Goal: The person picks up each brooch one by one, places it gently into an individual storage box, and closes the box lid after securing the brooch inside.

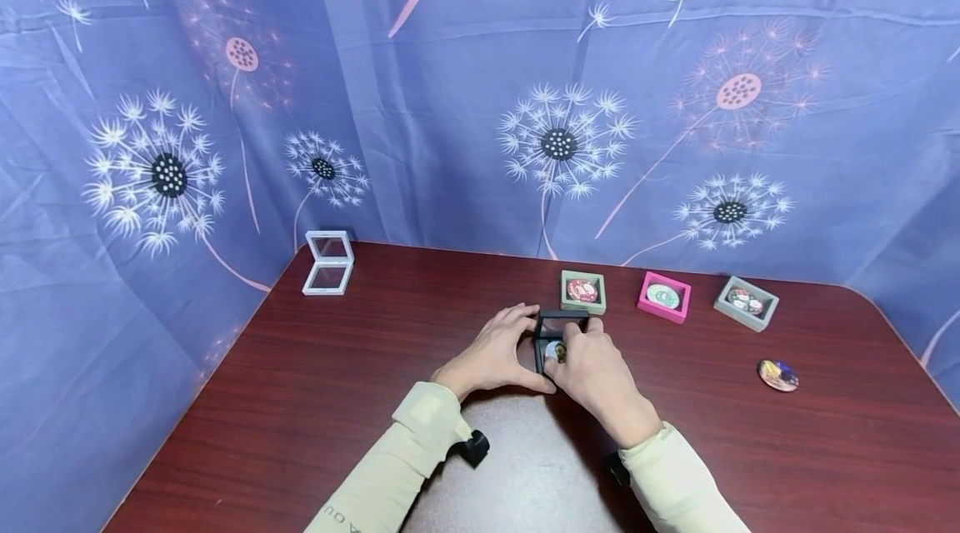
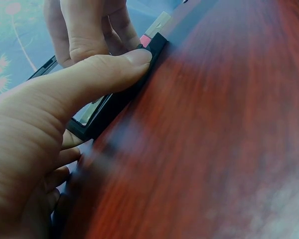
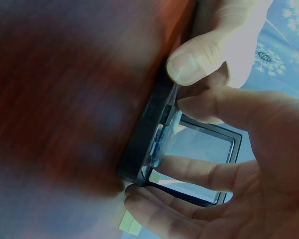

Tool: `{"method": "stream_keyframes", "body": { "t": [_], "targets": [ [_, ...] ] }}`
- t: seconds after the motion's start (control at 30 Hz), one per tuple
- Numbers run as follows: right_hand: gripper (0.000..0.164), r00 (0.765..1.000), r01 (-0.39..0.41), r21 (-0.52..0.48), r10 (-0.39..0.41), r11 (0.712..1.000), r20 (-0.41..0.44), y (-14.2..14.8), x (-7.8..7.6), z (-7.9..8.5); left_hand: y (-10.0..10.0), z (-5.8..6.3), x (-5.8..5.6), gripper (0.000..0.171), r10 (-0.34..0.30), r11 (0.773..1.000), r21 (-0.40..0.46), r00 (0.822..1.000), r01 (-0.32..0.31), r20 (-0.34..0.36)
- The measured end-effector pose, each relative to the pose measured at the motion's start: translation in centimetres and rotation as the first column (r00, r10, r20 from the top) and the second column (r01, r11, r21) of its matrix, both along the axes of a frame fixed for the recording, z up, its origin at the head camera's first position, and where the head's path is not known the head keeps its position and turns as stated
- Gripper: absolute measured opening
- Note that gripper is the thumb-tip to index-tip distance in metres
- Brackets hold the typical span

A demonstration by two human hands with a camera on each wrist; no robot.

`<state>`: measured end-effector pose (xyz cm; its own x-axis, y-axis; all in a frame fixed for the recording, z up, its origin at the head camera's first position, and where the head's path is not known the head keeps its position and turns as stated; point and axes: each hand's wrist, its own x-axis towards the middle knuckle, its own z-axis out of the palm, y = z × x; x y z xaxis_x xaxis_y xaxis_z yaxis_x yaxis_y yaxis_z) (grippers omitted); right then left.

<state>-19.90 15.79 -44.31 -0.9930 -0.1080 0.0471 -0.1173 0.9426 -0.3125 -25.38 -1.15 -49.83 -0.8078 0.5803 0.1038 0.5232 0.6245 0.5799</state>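
Observation:
In the head view a small black hinged display case (image 1: 562, 315) lies open on the table, its windowed lid raised at the back. My left hand (image 1: 491, 354) holds it from the left, thumb along the near edge and fingers round the far side. Over the case is my right hand (image 1: 600, 371), pinching a round badge (image 1: 553, 351) between thumb and fingers inside the base. The right wrist view shows the badge (image 3: 167, 139) tilted at the clear film of the black base (image 3: 145, 134); its printed face is mostly hidden by the fingers.
Behind the case stands a green display case (image 1: 597, 300) with a badge inside; a pink one (image 1: 684, 301) and a grey one (image 1: 768, 311) stand to its right, also filled. A loose badge (image 1: 778, 376) lies at the right. An open white case (image 1: 327, 293) sits far left. A blue curtain (image 1: 450, 141) hangs behind the table.

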Motion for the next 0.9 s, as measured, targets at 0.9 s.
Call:
{"method": "stream_keyframes", "body": {
  "t": [0.9],
  "targets": [
    [0.035,1.0,-0.017,0.029,0.018,0.999,-0.01,0.26,-0.14,-0.1,-0.04,0.22,0.12,0.086,-0.008,1.0,0.001,1.0,0.008,0.012]
  ]
}}
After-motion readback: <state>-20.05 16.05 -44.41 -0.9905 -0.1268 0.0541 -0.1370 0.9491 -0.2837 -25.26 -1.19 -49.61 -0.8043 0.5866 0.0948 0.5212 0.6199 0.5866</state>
